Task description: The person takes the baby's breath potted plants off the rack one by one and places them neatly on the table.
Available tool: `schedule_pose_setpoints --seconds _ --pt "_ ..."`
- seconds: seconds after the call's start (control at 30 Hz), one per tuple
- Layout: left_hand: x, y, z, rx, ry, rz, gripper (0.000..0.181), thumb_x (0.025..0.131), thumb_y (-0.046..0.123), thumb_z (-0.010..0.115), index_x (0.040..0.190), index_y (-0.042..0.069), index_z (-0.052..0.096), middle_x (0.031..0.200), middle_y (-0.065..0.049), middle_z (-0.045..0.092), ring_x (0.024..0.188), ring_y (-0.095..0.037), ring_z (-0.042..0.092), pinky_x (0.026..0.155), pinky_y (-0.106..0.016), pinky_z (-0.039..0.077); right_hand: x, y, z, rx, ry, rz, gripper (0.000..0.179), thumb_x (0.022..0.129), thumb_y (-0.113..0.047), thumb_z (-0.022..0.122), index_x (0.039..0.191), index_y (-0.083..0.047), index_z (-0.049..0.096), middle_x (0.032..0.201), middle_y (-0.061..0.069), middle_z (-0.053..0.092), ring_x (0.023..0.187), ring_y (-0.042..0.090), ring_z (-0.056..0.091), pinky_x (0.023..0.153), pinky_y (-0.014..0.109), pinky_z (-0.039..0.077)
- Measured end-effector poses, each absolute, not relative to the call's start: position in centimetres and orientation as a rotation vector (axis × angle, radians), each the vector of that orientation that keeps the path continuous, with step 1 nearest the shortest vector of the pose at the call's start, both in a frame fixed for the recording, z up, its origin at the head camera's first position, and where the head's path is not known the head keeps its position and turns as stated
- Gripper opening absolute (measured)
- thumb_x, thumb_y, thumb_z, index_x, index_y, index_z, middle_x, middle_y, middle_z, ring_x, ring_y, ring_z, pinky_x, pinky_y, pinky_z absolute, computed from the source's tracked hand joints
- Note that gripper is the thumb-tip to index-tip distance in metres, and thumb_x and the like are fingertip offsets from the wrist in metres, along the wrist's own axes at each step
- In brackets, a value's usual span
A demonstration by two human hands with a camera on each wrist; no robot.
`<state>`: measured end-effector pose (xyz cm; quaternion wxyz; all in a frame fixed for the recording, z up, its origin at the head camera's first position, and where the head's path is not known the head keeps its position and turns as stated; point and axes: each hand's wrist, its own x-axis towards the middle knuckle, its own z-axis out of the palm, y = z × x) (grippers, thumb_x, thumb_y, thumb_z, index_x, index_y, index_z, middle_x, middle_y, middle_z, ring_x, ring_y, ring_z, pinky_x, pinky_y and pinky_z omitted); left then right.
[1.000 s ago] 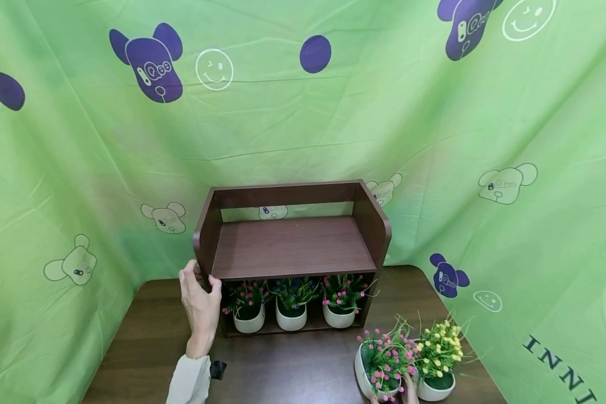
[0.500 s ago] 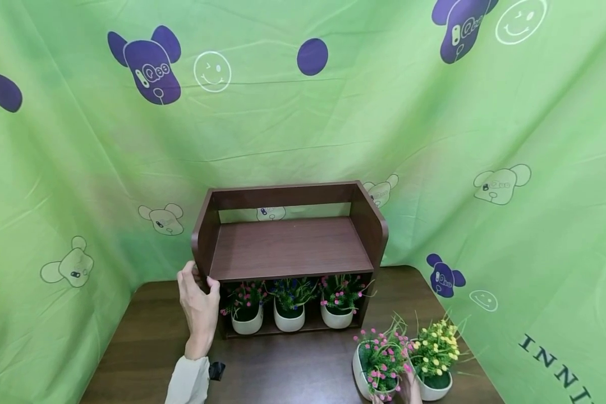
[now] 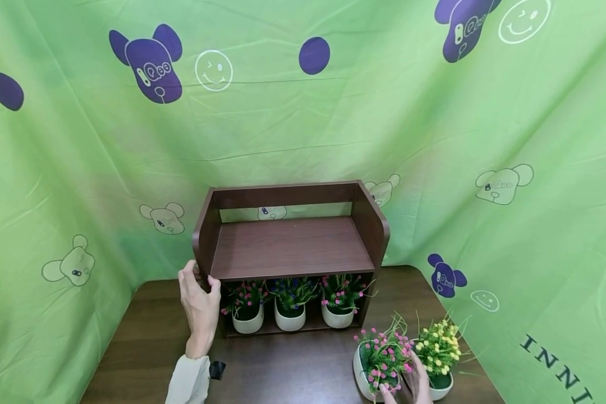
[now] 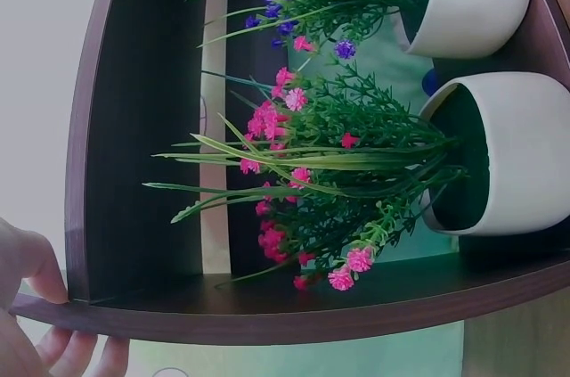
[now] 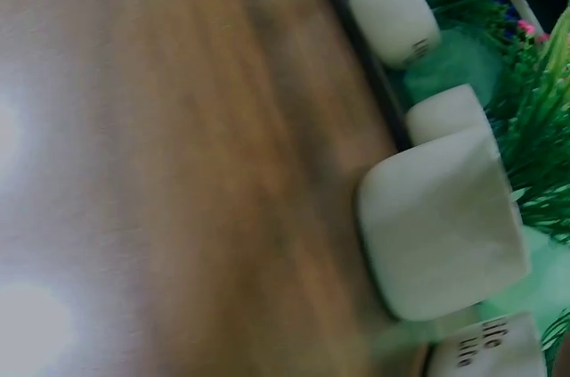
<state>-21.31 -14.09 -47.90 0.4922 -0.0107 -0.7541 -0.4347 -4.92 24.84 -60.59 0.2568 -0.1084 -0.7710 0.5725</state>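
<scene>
My left hand [image 3: 200,314] grips the front edge of the left side panel of a dark brown wooden shelf [image 3: 293,241]. In the left wrist view its thumb [image 4: 40,266] lies on the inner side and fingers show beyond the panel. At the right front, my right hand [image 3: 416,381] has thumb and fingers about the foliage of a pink-flowered potted plant [image 3: 384,359], at its right and front sides. That plant's white pot [image 5: 445,225] stands on the table; the hand's hold is mostly hidden. A yellow-flowered potted plant [image 3: 439,350] stands just right of it.
The shelf's lower level holds three white-potted plants: pink at left [image 3: 247,320], blue in the middle [image 3: 290,320], pink at right [image 3: 338,317]. The brown table [image 3: 283,370] lies in front; a green printed cloth [image 3: 262,129] hangs behind.
My right hand has moved up from low at the front pot to the pink flowers, showing more of itself. The left hand keeps its hold; the shelf and pots stay about where they were.
</scene>
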Motion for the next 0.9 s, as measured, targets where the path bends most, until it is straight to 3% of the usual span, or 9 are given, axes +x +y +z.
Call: schedule_pose_setpoints --seconds 0.07,0.23,0.27,0.43,0.5,0.57,0.7,0.77,0.9 --pt "-21.3 -14.1 -47.9 -0.024 -1.831 -1.057 0.051 0.085 -0.009 0.063 0.134 -0.002 0.051 0.103 -0.028 0.053 0.091 -0.043 0.056 0.077 -0.047 0.045 -5.1 25.0 -60.1 -0.274 -2.108 1.519 0.104 0.081 0.015 0.078 0.166 -0.006 0.021 0.160 0.020 0.036 0.141 -0.006 0.031 0.104 0.004 0.029" --pt "-21.3 -14.0 -47.8 -0.019 -1.825 -1.057 0.051 0.084 -0.010 0.063 0.134 -0.002 0.051 0.103 -0.028 0.053 0.091 -0.043 0.056 0.077 -0.048 0.045 -6.0 25.8 -59.2 -0.065 -2.030 1.491 0.103 0.075 0.022 0.078 0.164 -0.003 0.030 0.161 -0.007 0.040 0.143 -0.008 0.034 0.111 0.008 0.027" --pt "-21.4 -14.0 -47.8 -0.020 -1.821 -1.051 0.052 0.084 -0.011 0.063 0.133 -0.002 0.052 0.102 -0.028 0.053 0.090 -0.042 0.056 0.077 -0.048 0.044 -6.2 25.9 -58.8 -0.050 -2.033 1.490 0.102 0.076 0.021 0.078 0.164 -0.003 0.031 0.161 -0.007 0.040 0.142 -0.009 0.035 0.112 0.009 0.027" --pt "-21.5 -13.9 -47.8 -0.027 -1.815 -1.046 0.054 0.082 -0.013 0.063 0.134 -0.002 0.052 0.102 -0.028 0.053 0.090 -0.041 0.056 0.076 -0.047 0.044 -7.1 26.1 -56.0 -0.062 -2.118 1.501 0.096 0.085 0.010 0.078 0.166 -0.004 0.027 0.163 0.026 0.036 0.139 -0.013 0.033 0.110 0.006 0.025" --pt "-21.5 -13.9 -47.8 -0.025 -1.811 -1.047 0.054 0.082 -0.014 0.063 0.134 -0.002 0.052 0.102 -0.028 0.053 0.089 -0.040 0.056 0.076 -0.046 0.044 -7.4 26.1 -54.7 -0.063 -2.156 1.520 0.095 0.089 0.005 0.077 0.167 -0.007 0.025 0.163 0.033 0.032 0.141 -0.011 0.030 0.110 0.005 0.024" --pt "-21.5 -13.9 -47.8 -0.023 -1.809 -1.045 0.055 0.082 -0.015 0.063 0.134 -0.002 0.052 0.102 -0.027 0.054 0.089 -0.040 0.057 0.076 -0.045 0.044 -7.8 26.1 -53.6 -0.079 -2.191 1.534 0.093 0.093 -0.001 0.077 0.168 -0.010 0.023 0.166 0.029 0.029 0.145 -0.008 0.027 0.109 0.004 0.023" --pt "-21.4 -14.0 -48.0 -0.019 -1.810 -1.048 0.056 0.082 -0.016 0.063 0.134 -0.002 0.052 0.102 -0.027 0.054 0.089 -0.039 0.057 0.075 -0.044 0.044 -8.8 26.1 -51.9 -0.075 -2.206 1.586 0.089 0.097 -0.006 0.075 0.168 -0.014 0.023 0.170 0.021 0.027 0.156 0.014 0.025 0.109 0.005 0.026" --pt "-21.4 -14.0 -48.0 -0.018 -1.813 -1.049 0.056 0.082 -0.016 0.063 0.135 -0.001 0.052 0.102 -0.027 0.054 0.089 -0.039 0.057 0.075 -0.045 0.044 -9.4 26.0 -51.3 -0.074 -2.196 1.602 0.086 0.098 -0.008 0.075 0.167 -0.014 0.025 0.170 0.018 0.029 0.156 0.019 0.026 0.109 0.005 0.027" --pt "-21.4 -13.9 -47.9 -0.017 -1.815 -1.052 0.055 0.082 -0.014 0.063 0.135 -0.001 0.052 0.102 -0.028 0.053 0.089 -0.041 0.056 0.076 -0.047 0.044 -10.6 25.9 -50.2 -0.055 -2.156 1.591 0.081 0.098 -0.006 0.074 0.165 -0.009 0.029 0.166 0.015 0.034 0.150 0.009 0.033 0.111 0.007 0.028"
